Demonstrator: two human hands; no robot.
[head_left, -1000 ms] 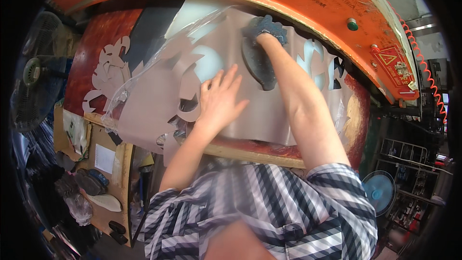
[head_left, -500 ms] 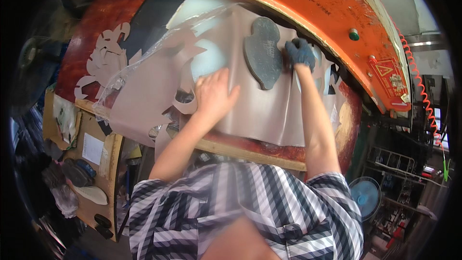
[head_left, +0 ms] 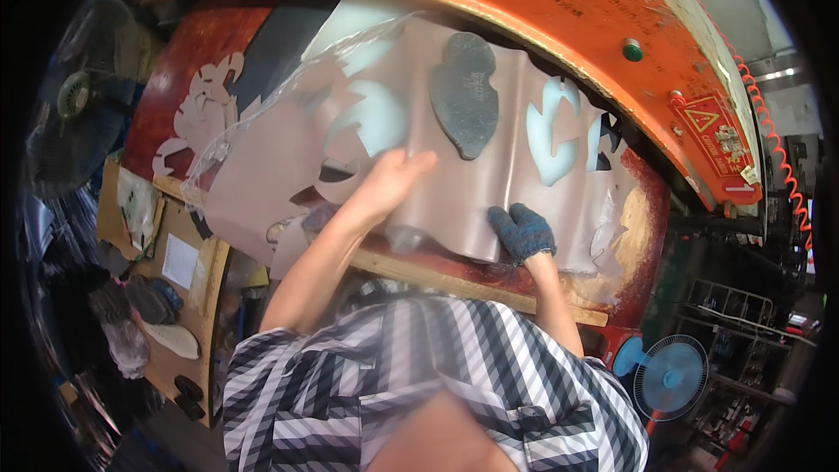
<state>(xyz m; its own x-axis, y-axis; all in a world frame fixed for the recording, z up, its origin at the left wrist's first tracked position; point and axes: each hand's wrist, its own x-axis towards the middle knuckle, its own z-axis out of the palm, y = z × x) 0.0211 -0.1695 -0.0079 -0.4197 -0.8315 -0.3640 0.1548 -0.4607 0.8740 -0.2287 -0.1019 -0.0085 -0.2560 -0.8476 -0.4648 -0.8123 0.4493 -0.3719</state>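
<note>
A waisted, dark plate (head_left: pixel 468 100) lies on rippled mauve sheeting (head_left: pixel 446 218); the bare left hand (head_left: pixel 395 182), at the plate's seven o'clock, and gloved right hand (head_left: pixel 523 234), at five, touch sheeting, grasp unclear.

Site type: industrial workshop. Indicators: orange machine beam (head_left: pixel 489 2) bearing a green button (head_left: pixel 632 50) and a red warning label (head_left: pixel 717 140); coiled red cord (head_left: pixel 770 133); tabletop (head_left: pixel 166 92) carrying sheet material (head_left: pixel 454 201) with shapes cut out; blue fan (head_left: pixel 671 378); metal rack (head_left: pixel 731 302).

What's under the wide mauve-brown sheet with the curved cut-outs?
Pale bluish-white material shows through some cut-outs in the mauve-brown sheet, and a worn red board past its near edge. Whatever lies beneath its uncut middle, where the flat dark-grey curved piece rests, is covered.
</note>
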